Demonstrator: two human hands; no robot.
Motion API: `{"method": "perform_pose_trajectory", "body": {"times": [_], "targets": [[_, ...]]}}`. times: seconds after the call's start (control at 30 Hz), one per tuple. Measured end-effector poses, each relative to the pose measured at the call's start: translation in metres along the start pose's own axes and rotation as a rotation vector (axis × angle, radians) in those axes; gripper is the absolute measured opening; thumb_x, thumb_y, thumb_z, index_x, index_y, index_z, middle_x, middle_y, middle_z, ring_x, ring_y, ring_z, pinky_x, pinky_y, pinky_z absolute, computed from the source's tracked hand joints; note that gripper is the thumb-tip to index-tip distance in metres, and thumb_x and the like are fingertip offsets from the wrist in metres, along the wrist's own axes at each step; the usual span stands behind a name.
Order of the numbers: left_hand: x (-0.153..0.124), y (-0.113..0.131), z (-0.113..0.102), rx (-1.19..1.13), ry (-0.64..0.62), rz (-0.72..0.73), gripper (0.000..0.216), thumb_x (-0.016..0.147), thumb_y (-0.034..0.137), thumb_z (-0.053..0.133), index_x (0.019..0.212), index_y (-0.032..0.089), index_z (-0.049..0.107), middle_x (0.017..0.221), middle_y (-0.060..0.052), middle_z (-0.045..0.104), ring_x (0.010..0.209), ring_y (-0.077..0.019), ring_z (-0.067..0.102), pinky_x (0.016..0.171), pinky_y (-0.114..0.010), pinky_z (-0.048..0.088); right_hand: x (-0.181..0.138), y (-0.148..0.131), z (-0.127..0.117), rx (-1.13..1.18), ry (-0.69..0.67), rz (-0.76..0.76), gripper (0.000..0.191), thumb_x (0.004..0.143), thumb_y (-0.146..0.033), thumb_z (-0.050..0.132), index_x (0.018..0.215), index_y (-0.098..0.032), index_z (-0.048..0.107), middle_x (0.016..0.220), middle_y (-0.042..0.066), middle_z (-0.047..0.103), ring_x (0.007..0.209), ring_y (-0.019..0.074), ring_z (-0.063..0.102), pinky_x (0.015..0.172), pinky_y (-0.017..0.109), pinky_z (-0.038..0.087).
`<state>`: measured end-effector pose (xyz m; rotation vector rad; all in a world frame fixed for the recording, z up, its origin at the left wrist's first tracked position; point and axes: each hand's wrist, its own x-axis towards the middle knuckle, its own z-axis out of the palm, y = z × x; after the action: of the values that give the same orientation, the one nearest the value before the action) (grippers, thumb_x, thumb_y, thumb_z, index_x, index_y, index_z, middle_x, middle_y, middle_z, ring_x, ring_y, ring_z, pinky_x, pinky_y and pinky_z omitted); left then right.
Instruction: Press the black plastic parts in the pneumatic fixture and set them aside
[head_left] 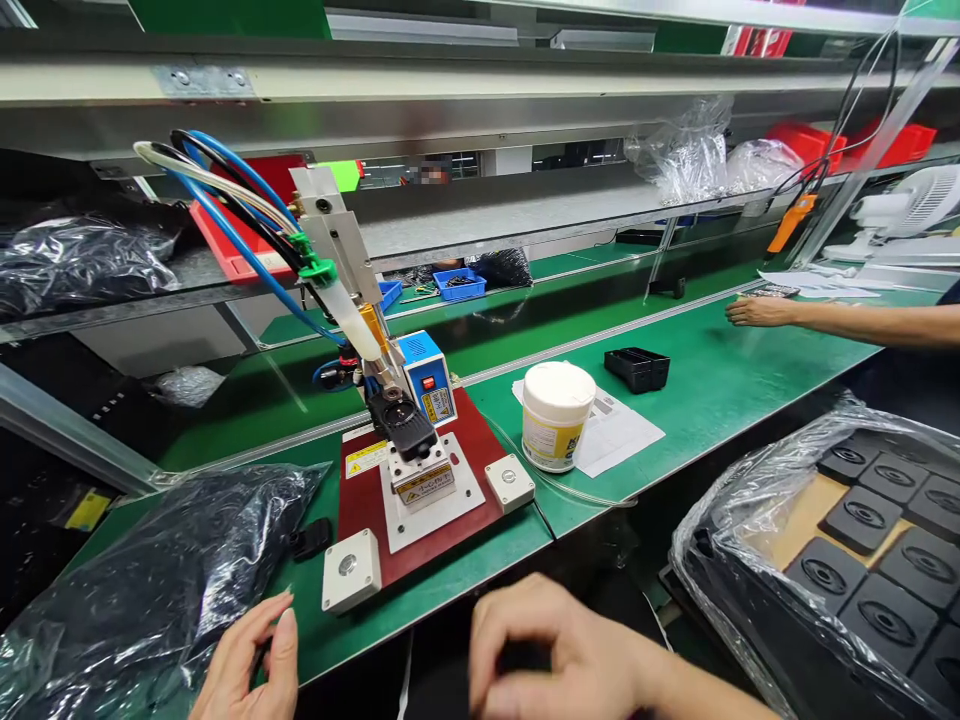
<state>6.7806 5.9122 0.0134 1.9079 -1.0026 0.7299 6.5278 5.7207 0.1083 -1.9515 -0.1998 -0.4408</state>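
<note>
1. Taking the black part as the clock's centre: it is lying under the head of the bench press, above the metal block, which is probably there to locate it.
2. The left hand is hovering at 7 o'clock, palm partly turned up; thumb and fingers are standing apart, apparently gripping nothing.
3. The right hand is curling at 5 o'clock, in front of the bench edge; whether its fingers are closing on anything, I cannot tell.
4. Two button boxes, one at 7 o'clock and one at 4, are flanking the block, likely spaced to occupy both hands away from the head.
5. A plastic bag is lying at 8 o'clock, beside the left hand, seemingly for easy reach; a small black piece is resting just beside it.
6. At 3 o'clock a white tub is standing on a paper sheet, perhaps protecting the bench.
7. At 4 o'clock a plastic-lined crate is holding black parts in rows, presumably keeping them unscratched.
8. A co-worker's hand is resting at 2 o'clock, well apart.
</note>
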Motion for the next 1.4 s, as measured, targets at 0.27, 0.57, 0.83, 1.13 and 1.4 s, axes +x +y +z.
{"method": "perform_pose_trajectory", "body": {"times": [0.27, 0.57, 0.83, 1.13, 1.4], "targets": [[-0.006, -0.036, 0.026, -0.165, -0.035, -0.337, 0.032, 0.088, 0.043, 0.052, 0.083, 0.014, 0.066, 0.082, -0.007, 0.068, 0.057, -0.0135, 0.063, 0.054, -0.023, 0.053, -0.079, 0.112, -0.012, -0.060, 0.975, 0.508, 0.045, 0.087, -0.057, 0.054, 0.065, -0.018, 0.052, 0.054, -0.004, 0.042, 0.050, 0.0105, 0.039, 0.049, 0.024, 0.034], [-0.003, -0.069, 0.039, 0.047, -0.274, -0.214, 0.037, 0.088, 0.043, 0.042, 0.072, 0.020, 0.065, 0.073, -0.003, 0.069, 0.065, -0.0169, 0.067, 0.056, -0.023, 0.050, -0.082, 0.145, -0.047, -0.471, 1.095, 0.388, 0.040, 0.094, -0.049, 0.045, 0.070, -0.018, 0.056, 0.061, -0.001, 0.050, 0.057, 0.0120, 0.048, 0.057, 0.023, 0.039], [-0.019, -0.091, 0.061, 0.084, -0.324, -0.083, 0.035, 0.089, 0.047, 0.040, 0.101, 0.020, 0.059, 0.098, -0.007, 0.069, 0.086, -0.0225, 0.068, 0.078, -0.035, 0.054, -0.073, 0.172, -0.069, -0.924, 1.003, 0.351, 0.037, 0.096, -0.044, 0.044, 0.074, -0.018, 0.060, 0.056, -0.002, 0.051, 0.050, 0.0112, 0.048, 0.053, 0.023, 0.036], [-0.018, -0.088, 0.059, 0.140, -0.269, 0.147, 0.023, 0.088, 0.038, 0.044, 0.098, 0.023, 0.059, 0.094, -0.005, 0.067, 0.085, -0.0238, 0.064, 0.071, -0.036, 0.053, -0.065, 0.176, -0.055, -1.120, 0.867, 0.188, 0.028, 0.098, -0.030, 0.045, 0.077, -0.017, 0.058, 0.066, 0.001, 0.058, 0.060, 0.0131, 0.054, 0.062, 0.025, 0.039], [-0.021, -0.091, 0.061, 0.094, -0.267, 0.124, 0.020, 0.091, 0.029, 0.042, 0.098, 0.021, 0.060, 0.098, -0.005, 0.065, 0.089, -0.0207, 0.066, 0.079, -0.033, 0.053, -0.057, 0.185, -0.050, -1.047, 0.845, 0.259, 0.032, 0.099, -0.034, 0.041, 0.079, -0.017, 0.059, 0.064, 0.001, 0.058, 0.055, 0.0125, 0.053, 0.058, 0.025, 0.039]]}}
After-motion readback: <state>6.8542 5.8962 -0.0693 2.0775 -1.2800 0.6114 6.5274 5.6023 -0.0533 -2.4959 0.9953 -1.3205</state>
